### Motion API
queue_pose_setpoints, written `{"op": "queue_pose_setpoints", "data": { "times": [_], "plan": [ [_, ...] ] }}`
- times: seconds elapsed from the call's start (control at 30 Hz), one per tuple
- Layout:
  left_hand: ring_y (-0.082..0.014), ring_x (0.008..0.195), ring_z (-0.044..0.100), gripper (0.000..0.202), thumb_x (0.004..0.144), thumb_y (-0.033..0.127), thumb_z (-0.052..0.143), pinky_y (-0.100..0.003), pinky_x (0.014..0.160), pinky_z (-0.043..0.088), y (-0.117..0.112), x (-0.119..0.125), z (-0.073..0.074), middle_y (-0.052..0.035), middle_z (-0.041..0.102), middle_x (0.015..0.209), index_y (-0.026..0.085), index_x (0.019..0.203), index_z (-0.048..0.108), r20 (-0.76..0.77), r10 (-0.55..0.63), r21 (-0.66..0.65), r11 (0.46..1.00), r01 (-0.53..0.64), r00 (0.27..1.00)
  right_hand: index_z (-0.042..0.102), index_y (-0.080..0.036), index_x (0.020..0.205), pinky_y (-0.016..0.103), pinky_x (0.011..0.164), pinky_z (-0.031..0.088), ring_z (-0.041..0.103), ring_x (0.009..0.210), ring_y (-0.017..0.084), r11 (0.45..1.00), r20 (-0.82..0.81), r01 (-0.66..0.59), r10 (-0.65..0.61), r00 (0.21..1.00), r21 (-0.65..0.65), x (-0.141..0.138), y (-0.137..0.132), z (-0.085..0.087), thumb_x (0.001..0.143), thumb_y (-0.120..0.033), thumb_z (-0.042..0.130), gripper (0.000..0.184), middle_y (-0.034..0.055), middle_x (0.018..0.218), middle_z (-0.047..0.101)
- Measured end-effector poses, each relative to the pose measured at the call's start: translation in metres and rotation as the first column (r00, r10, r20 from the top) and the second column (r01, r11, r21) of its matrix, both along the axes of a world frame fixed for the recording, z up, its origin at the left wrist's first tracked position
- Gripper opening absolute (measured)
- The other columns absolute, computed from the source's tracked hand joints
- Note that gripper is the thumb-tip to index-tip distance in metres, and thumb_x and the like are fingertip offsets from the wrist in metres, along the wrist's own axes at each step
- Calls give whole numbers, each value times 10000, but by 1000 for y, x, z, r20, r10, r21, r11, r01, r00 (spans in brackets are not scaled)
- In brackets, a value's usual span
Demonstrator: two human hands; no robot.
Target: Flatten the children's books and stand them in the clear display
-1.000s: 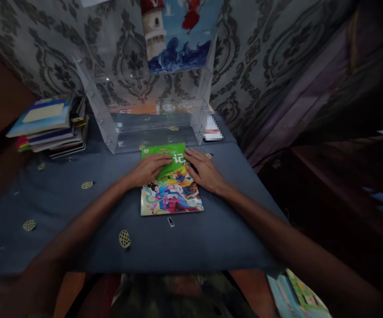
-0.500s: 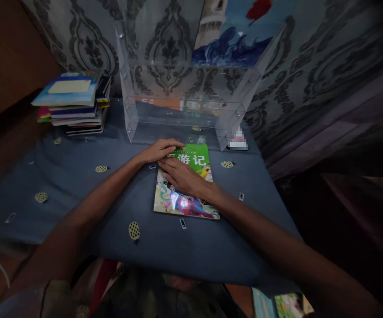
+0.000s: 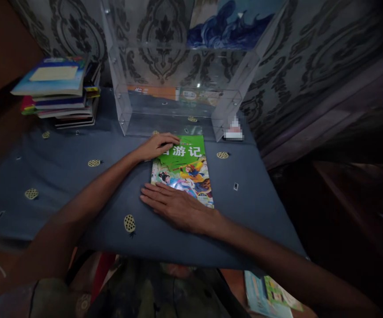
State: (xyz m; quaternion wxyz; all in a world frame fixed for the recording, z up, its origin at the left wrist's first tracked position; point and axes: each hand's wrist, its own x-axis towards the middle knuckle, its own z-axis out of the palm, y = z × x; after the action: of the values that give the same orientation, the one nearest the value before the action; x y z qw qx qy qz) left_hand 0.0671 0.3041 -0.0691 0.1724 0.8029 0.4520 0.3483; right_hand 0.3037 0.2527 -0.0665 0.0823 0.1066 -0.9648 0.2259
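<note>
A green picture book (image 3: 187,168) with a bright cartoon cover lies flat on the blue cloth of the table (image 3: 78,185). My left hand (image 3: 156,146) rests on the book's top left corner, fingers curled over its edge. My right hand (image 3: 174,206) lies flat with fingers stretched out across the book's near left corner, partly on the cloth.
A clear acrylic shelf (image 3: 181,84) stands just behind the book against the patterned wall. A stack of books (image 3: 60,92) sits at the back left. Another book (image 3: 271,296) lies below the table's near right edge. A small blurred object (image 3: 233,132) lies by the shelf's right foot.
My right hand has slid from the book's upper middle down to its near left corner. My left hand has stayed at the top left corner. The view has shifted slightly.
</note>
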Motion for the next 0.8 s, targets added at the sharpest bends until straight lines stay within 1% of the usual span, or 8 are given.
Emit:
{"op": "queue_pose_setpoints", "data": {
  "times": [0.13,0.37,0.43,0.5,0.57,0.63,0.73,0.8],
  "plan": [
    [-226,1214,617,334,965,214,452,-427,1057,451,-5,4,-1,-115,671,1305,175,1210,676,-93,55,25,998,-53,994,376,-193,1528,460,1265,252,277,1509,199,998,-37,66,-66,997,0,15,-2,-3,1004,-175,488,536,98,1576,421],
    [-219,1235,602,358,966,204,433,-426,1072,444,-9,8,-2,-106,652,1339,180,1254,644,-155,107,48,994,-101,982,368,-211,1541,551,1229,287,321,1495,254,947,-106,322,-321,941,-12,60,9,0,1025,-298,485,537,134,1535,476],
    [-222,1239,594,362,975,207,413,-426,1073,437,-11,11,-1,-108,646,1342,177,1258,637,-195,132,73,990,-120,972,362,-200,1544,586,1212,292,274,1512,280,894,-134,447,-443,886,0,71,14,-4,1033,-305,455,530,161,1564,427],
    [-233,1215,596,355,988,227,400,-430,1056,438,-15,15,1,-116,646,1324,167,1242,642,-259,204,124,976,-177,944,373,-199,1540,609,1190,315,232,1523,317,805,-136,594,-588,797,1,80,17,-9,1032,-330,454,530,179,1607,341],
    [-253,1143,609,343,998,263,407,-432,1000,456,-19,19,5,-131,664,1249,153,1206,656,-334,326,191,942,-275,884,385,-221,1536,596,1160,371,270,1509,338,716,-114,698,-694,710,-10,87,17,-14,1026,-351,463,532,174,1633,284],
    [-262,1036,614,337,1001,296,419,-417,921,478,-23,22,8,-136,678,1127,142,1155,675,-403,425,248,903,-350,811,414,-239,1522,568,1125,433,368,1465,340,670,-105,741,-740,665,-28,90,10,-17,1021,-343,464,514,167,1621,313],
    [-256,942,605,342,1004,311,411,-390,865,487,-26,22,15,-126,675,1014,136,1084,694,-475,431,271,901,-338,767,518,-213,1444,549,1081,489,478,1390,336,661,-137,748,-748,649,-63,92,-11,-10,1007,-310,475,450,183,1540,440],
    [-247,939,607,338,1005,307,407,-377,870,487,-25,22,20,-115,682,1016,144,1073,695,-494,378,249,925,-289,783,573,-199,1383,537,1092,484,494,1377,320,702,-120,707,-711,693,-81,91,-28,2,997,-284,483,404,179,1501,492]
  ]
}}
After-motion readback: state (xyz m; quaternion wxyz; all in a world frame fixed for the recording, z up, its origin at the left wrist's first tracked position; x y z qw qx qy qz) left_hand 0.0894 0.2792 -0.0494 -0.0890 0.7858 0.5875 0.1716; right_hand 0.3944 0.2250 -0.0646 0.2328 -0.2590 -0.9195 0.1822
